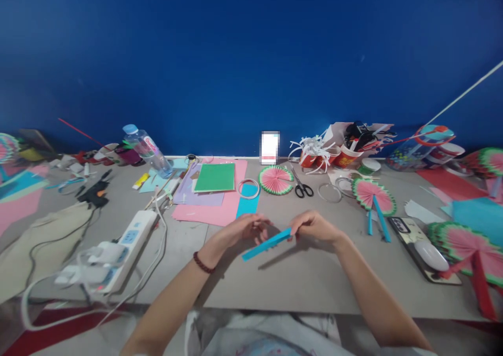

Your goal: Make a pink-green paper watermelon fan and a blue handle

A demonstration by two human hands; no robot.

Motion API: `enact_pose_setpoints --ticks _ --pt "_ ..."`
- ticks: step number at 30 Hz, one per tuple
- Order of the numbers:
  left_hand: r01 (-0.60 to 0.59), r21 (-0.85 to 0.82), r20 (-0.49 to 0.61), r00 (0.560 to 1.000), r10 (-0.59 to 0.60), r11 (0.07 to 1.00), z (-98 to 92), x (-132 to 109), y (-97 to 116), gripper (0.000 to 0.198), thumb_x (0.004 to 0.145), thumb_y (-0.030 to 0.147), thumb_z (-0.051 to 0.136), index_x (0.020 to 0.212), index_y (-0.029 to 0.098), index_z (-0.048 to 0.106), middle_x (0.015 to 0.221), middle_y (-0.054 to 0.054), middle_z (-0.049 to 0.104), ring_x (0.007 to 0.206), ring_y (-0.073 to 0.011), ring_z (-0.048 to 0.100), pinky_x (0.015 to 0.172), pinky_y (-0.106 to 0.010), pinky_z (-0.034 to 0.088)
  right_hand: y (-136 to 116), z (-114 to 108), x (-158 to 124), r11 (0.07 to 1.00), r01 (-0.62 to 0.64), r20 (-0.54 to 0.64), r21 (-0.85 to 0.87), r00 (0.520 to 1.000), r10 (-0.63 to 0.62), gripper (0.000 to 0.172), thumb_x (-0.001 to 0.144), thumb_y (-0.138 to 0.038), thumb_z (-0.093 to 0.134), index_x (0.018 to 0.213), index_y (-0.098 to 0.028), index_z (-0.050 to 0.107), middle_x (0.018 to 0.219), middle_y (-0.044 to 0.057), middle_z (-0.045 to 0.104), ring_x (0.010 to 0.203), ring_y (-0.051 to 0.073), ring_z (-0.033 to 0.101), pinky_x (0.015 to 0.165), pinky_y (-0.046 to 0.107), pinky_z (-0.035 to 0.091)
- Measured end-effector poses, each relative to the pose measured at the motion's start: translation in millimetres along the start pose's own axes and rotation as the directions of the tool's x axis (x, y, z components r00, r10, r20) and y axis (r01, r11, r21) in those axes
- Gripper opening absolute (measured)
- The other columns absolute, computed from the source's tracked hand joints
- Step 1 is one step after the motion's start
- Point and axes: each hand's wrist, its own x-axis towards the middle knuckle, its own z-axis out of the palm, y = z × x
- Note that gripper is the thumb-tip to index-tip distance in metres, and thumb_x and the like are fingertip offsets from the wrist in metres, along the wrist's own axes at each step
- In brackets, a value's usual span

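A narrow folded strip of blue paper (265, 246) slants in the air above the table. My right hand (314, 226) pinches its upper right end between thumb and fingers. Behind the strip, my left hand (251, 227) has its fingers loosely bent and apart; whether a fingertip touches the paper I cannot tell. A flat sheet of blue paper (247, 207) lies beyond that hand. Farther back is a round pink paper fan with a green edge (276, 180), beside black-handled scissors (303, 189).
A power strip (131, 246) with plugs and white cables lies left. Behind it are a glue gun (94, 192) and a plastic bottle (149, 149). Green paper (215, 178) rests on pink sheets. Finished fans (375, 196), a phone (406, 235) and a white mouse (431, 255) lie right.
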Motion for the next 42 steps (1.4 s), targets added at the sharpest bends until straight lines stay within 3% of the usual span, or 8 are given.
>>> enact_pose_setpoints --ticks 5,13,18,23,27,35,38,42 --pt "0.059 0.084 0.205 0.976 -0.075 0.995 15.4 0.7 -9.5 0.047 0.08 0.05 0.059 0.101 0.009 0.067 0.085 -0.015 0.069 0.072 -0.0208 0.066 0.067 -0.03 0.052 4.0 13.7 3.8 0.993 -0.086 -0.005 -0.08 0.996 0.086 0.015 0.075 -0.026 0.064 0.077 -0.014 0.073 0.066 0.004 0.071 0.06 0.012 0.064 0.057 0.022 0.052" --pt "0.1 0.099 0.154 0.981 -0.115 0.99 2.7 0.2 -5.1 0.038 0.081 0.045 0.06 0.1 0.014 0.066 0.074 -0.007 0.068 0.048 -0.0131 0.06 0.048 -0.023 0.045 5.0 26.3 5.4 0.991 -0.118 -0.165 -0.06 0.981 0.107 0.05 0.077 -0.039 0.065 0.122 -0.02 0.056 0.071 0.001 0.069 0.058 0.013 0.064 0.045 0.019 0.047" --pt "0.148 -0.026 0.099 0.985 -0.145 0.989 1.6 2.4 -6.1 0.047 0.084 0.055 0.049 0.098 0.013 0.067 0.064 -0.004 0.062 0.04 -0.0096 0.048 0.041 -0.023 0.039 11.7 23.8 8.4 0.991 -0.085 -0.28 -0.099 0.959 0.055 0.031 0.077 -0.039 0.063 0.097 -0.016 0.068 0.061 0.001 0.065 0.043 0.009 0.052 0.038 0.019 0.04" --pt "0.151 0.005 0.038 0.988 -0.151 0.988 2.2 0.1 -7.2 0.036 0.067 0.036 0.076 0.092 0.012 0.069 0.068 -0.002 0.063 0.052 -0.0074 0.051 0.049 -0.019 0.037 7.6 20.9 9.1 0.987 0.123 -0.263 -0.103 0.954 -0.146 0.01 0.073 -0.026 0.064 0.067 -0.018 0.067 0.107 0.009 0.066 0.07 0.013 0.061 0.058 0.025 0.049" --pt "0.163 0.044 0.018 0.986 -0.164 0.986 5.7 0.1 -9.2 0.036 0.061 0.036 0.08 0.085 0.012 0.069 0.064 -0.001 0.061 0.052 -0.0083 0.051 0.051 -0.02 0.037 3.2 24.0 10.3 0.982 0.169 -0.271 -0.09 0.944 -0.187 0.012 0.073 -0.025 0.065 0.062 -0.019 0.066 0.11 0.009 0.065 0.078 0.015 0.059 0.066 0.028 0.049" --pt "0.06 0.353 -0.112 0.993 -0.022 0.934 6.8 2.8 -12.5 0.03 0.071 0.04 0.069 0.08 0.012 0.067 0.059 0.002 0.054 0.049 -0.008 0.043 0.047 -0.02 0.032 10.0 24.8 13.4 0.977 -0.116 -0.28 0.182 0.946 0.164 0.038 0.074 -0.043 0.066 0.1 -0.017 0.064 0.072 0.001 0.065 0.052 0.009 0.056 0.046 0.021 0.045" --pt "0.005 0.49 -0.093 0.995 0.046 0.872 6.5 2.3 -14.0 0.03 0.073 0.042 0.066 0.079 0.012 0.067 0.061 0.001 0.056 0.051 -0.009 0.045 0.046 -0.02 0.031 14.2 25.4 13.3 0.969 -0.229 -0.221 0.09 0.944 0.244 0.034 0.069 -0.039 0.073 0.091 -0.015 0.063 0.063 -0.001 0.064 0.045 0.007 0.053 0.038 0.016 0.037" --pt "0.053 0.5 -0.095 0.995 -0.007 0.865 3.7 0.4 -15.1 0.037 0.075 0.047 0.064 0.086 0.011 0.065 0.061 -0.003 0.063 0.05 -0.0123 0.055 0.044 -0.02 0.036 19.4 21.0 15.3 0.978 -0.205 -0.293 0.042 0.933 0.208 0.029 0.071 -0.041 0.07 0.078 -0.015 0.059 0.06 0.0 0.067 0.042 0.007 0.053 0.034 0.015 0.036"
